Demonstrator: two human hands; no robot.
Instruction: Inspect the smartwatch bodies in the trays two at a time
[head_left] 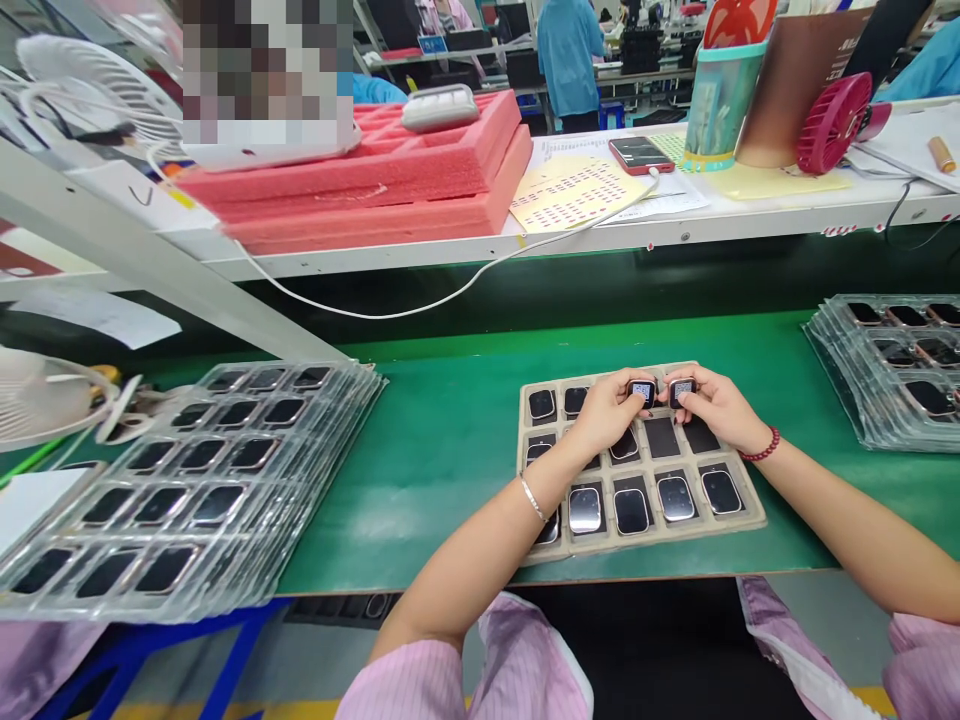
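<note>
My left hand (606, 408) is closed around a smartwatch case (643, 391) with a lit screen, the thumb on its face. In my right hand (716, 405) I grip a second smartwatch case (680, 391), its screen lit too. Both are held side by side above the far edge of a beige tray (536, 562). Dark-faced watch cases, such as one watch case (631, 508) in the front row, sit in the tray's pockets. A couple of pockets below my right hand show only dark lining. My hands and forearms hide part of the tray.
Clear plastic trays (330, 440) of watch cases are stacked at left, and another tray stack (847, 390) stands at right. Behind, a white shelf (585, 232) carries red foam (450, 190), a phone (641, 155), a cup (724, 110) and a pink fan (829, 125). A white cable (375, 316) droops below it.
</note>
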